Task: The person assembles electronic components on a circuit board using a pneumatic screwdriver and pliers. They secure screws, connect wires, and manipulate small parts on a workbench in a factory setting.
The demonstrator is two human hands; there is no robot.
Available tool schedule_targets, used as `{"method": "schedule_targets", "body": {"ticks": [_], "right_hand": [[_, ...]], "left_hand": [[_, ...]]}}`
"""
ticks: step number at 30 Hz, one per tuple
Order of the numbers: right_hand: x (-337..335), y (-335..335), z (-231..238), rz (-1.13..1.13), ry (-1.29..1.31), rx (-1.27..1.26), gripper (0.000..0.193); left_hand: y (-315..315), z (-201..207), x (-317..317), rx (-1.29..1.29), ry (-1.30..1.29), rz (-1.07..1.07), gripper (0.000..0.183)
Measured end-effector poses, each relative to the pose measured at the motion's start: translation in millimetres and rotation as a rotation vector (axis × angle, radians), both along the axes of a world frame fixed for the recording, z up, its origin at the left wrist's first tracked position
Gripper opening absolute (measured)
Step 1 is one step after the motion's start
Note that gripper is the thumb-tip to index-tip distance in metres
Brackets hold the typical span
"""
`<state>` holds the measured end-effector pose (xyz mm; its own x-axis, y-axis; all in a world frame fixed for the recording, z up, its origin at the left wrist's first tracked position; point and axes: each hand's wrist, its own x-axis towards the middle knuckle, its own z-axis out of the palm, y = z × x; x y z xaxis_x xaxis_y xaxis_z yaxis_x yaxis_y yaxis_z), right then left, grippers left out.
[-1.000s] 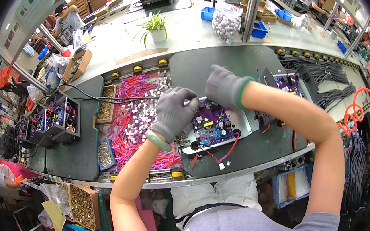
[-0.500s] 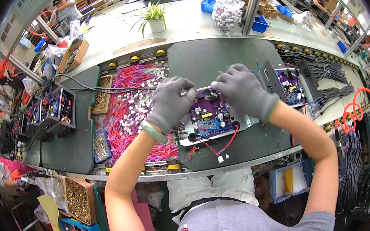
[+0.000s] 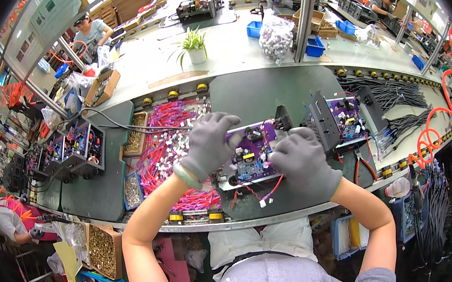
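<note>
A purple circuit board (image 3: 255,149) crowded with electronic parts sits on a metal base plate, tilted on the green mat between my hands. My left hand (image 3: 210,142), in a grey glove, curls its fingers round the board unit's left edge. On the opposite side my gloved right hand (image 3: 305,162) is closed over the right edge, covering that part; its fingertips are partly hidden. A black panel (image 3: 283,117) stands at the unit's far edge. Red and purple leads with a white connector (image 3: 263,203) hang from the near side. A jade-green bangle circles my left wrist.
Pink-purple wires with white connectors (image 3: 167,162) are heaped left of the unit. A second board unit with dark panels (image 3: 325,124) stands to the right, near pliers (image 3: 365,168). Black cables (image 3: 399,95) lie far right. An open chassis (image 3: 76,145) sits far left.
My right hand has come from the unit's far edge down to its right side. The unit now sits more tilted. The whole view has shifted slightly as my head moved.
</note>
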<state>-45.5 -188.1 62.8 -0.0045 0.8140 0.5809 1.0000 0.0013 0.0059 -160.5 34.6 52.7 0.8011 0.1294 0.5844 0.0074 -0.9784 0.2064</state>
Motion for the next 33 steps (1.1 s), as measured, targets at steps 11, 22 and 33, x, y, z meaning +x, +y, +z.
{"method": "schedule_targets", "body": {"ticks": [11, 22, 33], "right_hand": [[14, 10, -29, -0.120, 0.351, 0.242, 0.011], [18, 9, -51, -0.017, 0.731, 0.431, 0.007], [48, 48, -11, 0.149, -0.209, -0.373, 0.007]], "left_hand": [[-56, 32, 18, 0.395, 0.050, -0.222, 0.015], [-79, 2, 25, -0.868, 0.330, -0.089, 0.022], [-9, 1, -5, -0.067, 0.207, 0.168, 0.020]]}}
